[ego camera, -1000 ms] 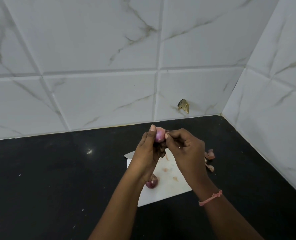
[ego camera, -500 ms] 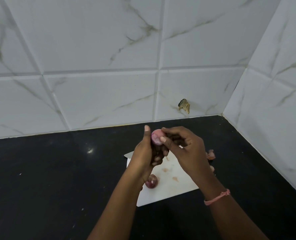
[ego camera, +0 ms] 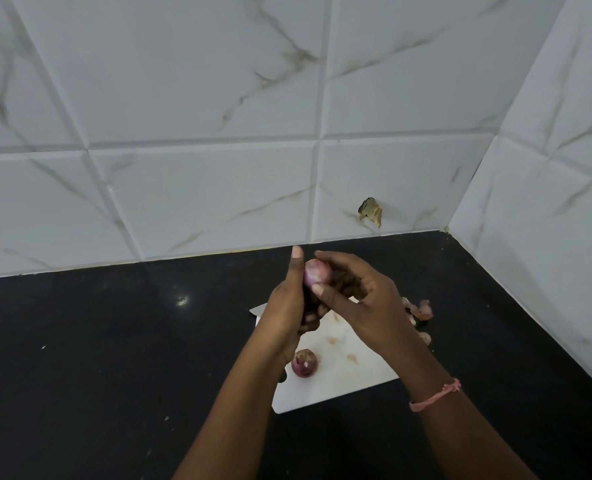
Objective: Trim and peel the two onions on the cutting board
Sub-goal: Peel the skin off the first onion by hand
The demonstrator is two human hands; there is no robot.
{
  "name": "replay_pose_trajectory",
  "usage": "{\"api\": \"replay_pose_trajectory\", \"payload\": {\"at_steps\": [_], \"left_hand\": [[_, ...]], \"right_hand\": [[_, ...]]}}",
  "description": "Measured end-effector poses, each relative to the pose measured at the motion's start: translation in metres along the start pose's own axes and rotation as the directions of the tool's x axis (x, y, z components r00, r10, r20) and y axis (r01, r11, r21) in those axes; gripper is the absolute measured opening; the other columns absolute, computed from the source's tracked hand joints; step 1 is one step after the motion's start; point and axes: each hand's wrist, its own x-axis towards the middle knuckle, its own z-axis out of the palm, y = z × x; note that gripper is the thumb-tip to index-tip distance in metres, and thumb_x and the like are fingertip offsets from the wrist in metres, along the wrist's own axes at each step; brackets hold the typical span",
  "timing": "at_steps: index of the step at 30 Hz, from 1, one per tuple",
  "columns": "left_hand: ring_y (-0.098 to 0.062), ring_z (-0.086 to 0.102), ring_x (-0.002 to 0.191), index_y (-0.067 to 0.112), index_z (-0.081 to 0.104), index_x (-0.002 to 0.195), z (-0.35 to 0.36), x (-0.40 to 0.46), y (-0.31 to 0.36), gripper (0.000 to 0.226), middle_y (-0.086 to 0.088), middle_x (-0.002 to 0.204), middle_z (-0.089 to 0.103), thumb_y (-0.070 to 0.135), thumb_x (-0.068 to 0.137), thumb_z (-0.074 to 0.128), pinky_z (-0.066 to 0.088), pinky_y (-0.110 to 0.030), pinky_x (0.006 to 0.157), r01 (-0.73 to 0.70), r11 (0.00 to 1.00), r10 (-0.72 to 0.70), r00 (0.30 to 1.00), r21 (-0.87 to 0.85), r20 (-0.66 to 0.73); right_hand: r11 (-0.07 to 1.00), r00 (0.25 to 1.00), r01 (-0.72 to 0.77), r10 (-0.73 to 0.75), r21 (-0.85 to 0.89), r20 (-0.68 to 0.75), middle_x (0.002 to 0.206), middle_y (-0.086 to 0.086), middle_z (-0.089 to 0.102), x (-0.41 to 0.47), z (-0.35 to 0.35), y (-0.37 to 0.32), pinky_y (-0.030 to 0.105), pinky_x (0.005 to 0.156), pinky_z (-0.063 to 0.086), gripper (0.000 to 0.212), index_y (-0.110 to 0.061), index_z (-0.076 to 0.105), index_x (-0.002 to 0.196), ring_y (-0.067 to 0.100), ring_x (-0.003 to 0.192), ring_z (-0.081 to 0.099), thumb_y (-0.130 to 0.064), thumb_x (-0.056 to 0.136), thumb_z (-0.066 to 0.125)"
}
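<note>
- On the white cutting board, a second red onion lies waiting, apparently next for peeling.
- Above the board, the left hand grips the held onion; the right hand pinches it, apparently peeling.
- Beyond the board's right edge lie skin scraps.

Left hand: raised, thumb pointing straight up, remaining fingers curled inward toward the right hand and gripping a small object. Left forearm: bare, rising from the lower centre of the view. Right hand: raised, touching the left, thumb and fingers pinched on the same object. Right forearm: bare, entering from lower right, 1 pink band around the wrist.
</note>
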Motion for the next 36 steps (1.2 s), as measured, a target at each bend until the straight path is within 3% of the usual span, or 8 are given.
{"api": "replay_pose_trajectory", "payload": {"at_steps": [4, 8, 13, 24, 27, 31, 34, 36], "left_hand": [[-0.01, 0.035, 0.045, 0.006, 0.07, 0.084, -0.003, 0.001, 0.0, 0.083, -0.006, 0.055, 0.055, 0.071, 0.096, 0.02, 0.029, -0.022, 0.048, -0.059, 0.988, 0.051, 0.997, 0.141, 0.058], [-0.011, 0.054, 0.059, 0.012, 0.065, 0.109, -0.01, 0.007, 0.0, 0.037, -0.01, 0.084, 0.07, 0.045, 0.099, 0.051, 0.045, -0.023, 0.055, -0.245, 0.951, 0.237, 0.969, 0.187, 0.063], [-0.008, 0.065, 0.081, 0.014, 0.066, 0.125, -0.011, 0.009, -0.006, 0.029, -0.003, 0.101, 0.072, 0.025, 0.1, 0.055, 0.051, -0.022, 0.071, -0.315, 0.948, 0.303, 0.941, 0.054, 0.153], [-0.013, 0.051, 0.068, 0.006, 0.064, 0.111, 0.006, 0.004, -0.012, 0.042, -0.007, 0.076, 0.06, 0.041, 0.094, 0.048, 0.044, -0.022, 0.061, -0.275, 0.959, 0.282, 0.946, -0.062, 0.161], [-0.014, 0.052, 0.065, 0.001, 0.062, 0.117, 0.006, 0.006, -0.011, 0.046, -0.008, 0.076, 0.06, 0.04, 0.1, 0.045, 0.042, -0.024, 0.06, -0.259, 0.963, 0.267, 0.954, -0.072, 0.135], [-0.007, 0.053, 0.058, 0.004, 0.06, 0.121, 0.006, 0.006, -0.009, 0.04, 0.001, 0.071, 0.063, 0.036, 0.105, 0.042, 0.044, -0.026, 0.062, -0.232, 0.972, 0.227, 0.967, 0.03, 0.119], [-0.007, 0.053, 0.06, 0.005, 0.057, 0.121, 0.009, 0.005, -0.01, 0.043, -0.004, 0.073, 0.059, 0.04, 0.107, 0.037, 0.045, -0.027, 0.062, -0.205, 0.971, 0.194, 0.977, 0.123, 0.094], [-0.012, 0.056, 0.069, 0.006, 0.057, 0.122, 0.011, 0.006, -0.009, 0.046, -0.02, 0.084, 0.061, 0.041, 0.107, 0.032, 0.046, -0.03, 0.066, -0.189, 0.967, 0.177, 0.98, 0.171, 0.086]], "right_hand": [[0.995, 0.993, -0.029, 0.04, 0.098, -0.111, 0.101, -0.017, 0.071, 0.002, 0.002, 0.0, 0.018, 0.075, 0.054, 0.031, -0.026, 0.068, 0.115, 0.007, 0.093, 0.067, -0.027, 0.084, 0.07], [0.983, 0.974, -0.072, 0.105, 0.168, -0.202, 0.098, -0.006, 0.073, 0.004, 0.001, 0.005, 0.039, 0.071, 0.06, 0.028, -0.019, 0.07, 0.113, 0.016, 0.088, 0.071, -0.026, 0.085, 0.072], [0.985, 0.975, -0.018, 0.055, 0.17, -0.216, 0.101, -0.003, 0.073, 0.005, -0.001, 0.002, 0.029, 0.078, 0.059, 0.029, -0.022, 0.069, 0.108, 0.013, 0.094, 0.07, -0.02, 0.08, 0.075], [0.942, 0.934, -0.105, 0.203, 0.318, -0.293, 0.064, 0.013, 0.066, 0.011, -0.003, 0.002, 0.033, 0.051, 0.053, 0.011, -0.005, 0.07, 0.089, 0.021, 0.052, 0.059, -0.012, 0.094, 0.062], [0.958, 0.96, -0.128, 0.184, 0.255, -0.209, 0.077, 0.013, 0.069, 0.011, -0.005, 0.002, 0.03, 0.054, 0.054, 0.013, -0.009, 0.07, 0.099, 0.019, 0.059, 0.061, -0.018, 0.095, 0.061], [0.972, 0.978, -0.2, 0.206, 0.121, -0.042, 0.108, -0.008, 0.067, 0.006, -0.001, 0.002, 0.015, 0.066, 0.051, 0.034, -0.033, 0.064, 0.117, 0.001, 0.09, 0.064, -0.042, 0.084, 0.062], [0.992, 0.99, -0.13, 0.13, 0.006, -0.063, 0.111, -0.011, 0.065, 0.003, 0.002, 0.005, 0.013, 0.071, 0.051, 0.038, -0.034, 0.061, 0.121, 0.001, 0.097, 0.063, -0.045, 0.085, 0.058], [0.993, 0.991, -0.074, 0.063, -0.091, -0.119, 0.111, -0.009, 0.063, 0.001, 0.006, 0.008, 0.012, 0.078, 0.051, 0.036, -0.027, 0.063, 0.123, 0.003, 0.101, 0.062, -0.037, 0.088, 0.059]]}}
